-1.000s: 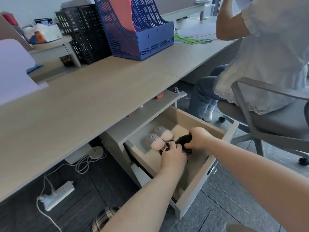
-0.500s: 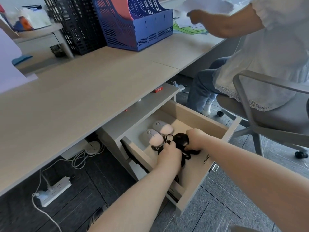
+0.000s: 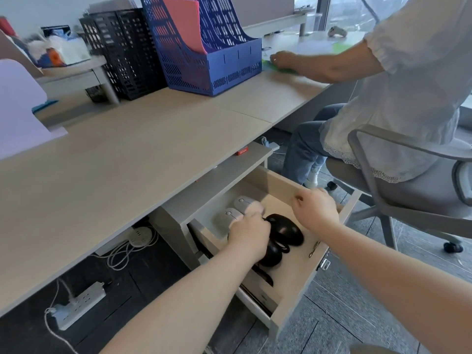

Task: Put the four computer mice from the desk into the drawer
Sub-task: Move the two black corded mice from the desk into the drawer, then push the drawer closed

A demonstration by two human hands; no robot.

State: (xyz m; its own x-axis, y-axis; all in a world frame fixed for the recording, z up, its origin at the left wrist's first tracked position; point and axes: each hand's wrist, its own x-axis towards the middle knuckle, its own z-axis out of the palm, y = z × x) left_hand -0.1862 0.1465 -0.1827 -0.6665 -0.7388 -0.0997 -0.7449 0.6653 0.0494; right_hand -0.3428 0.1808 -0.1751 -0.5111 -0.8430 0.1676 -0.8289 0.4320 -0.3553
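The drawer (image 3: 293, 310) under the desk (image 3: 122, 164) stands pulled out. Two grey-and-pink mice (image 3: 244, 203) (image 3: 228, 215) lie side by side at its back left. A black mouse (image 3: 287, 229) rests on the drawer floor beside them, and a second black mouse (image 3: 273, 252) lies just in front of it with a black cable looped between them. My left hand (image 3: 249, 236) is curled down over the nearer black mouse and hides its top. My right hand (image 3: 316, 213) hovers above the drawer's right side, fingers apart and holding nothing.
A person sits on a grey swivel chair (image 3: 398, 200) close to the drawer's right. A blue file rack (image 3: 212, 54) and a black one (image 3: 127, 52) stand at the desk's back. A power strip (image 3: 81, 302) and white cables (image 3: 127, 249) lie on the floor to the left.
My right hand has let go of the black mouse and risen to the right. That mouse now lies in the drawer. My left hand stays low over the other black mouse.
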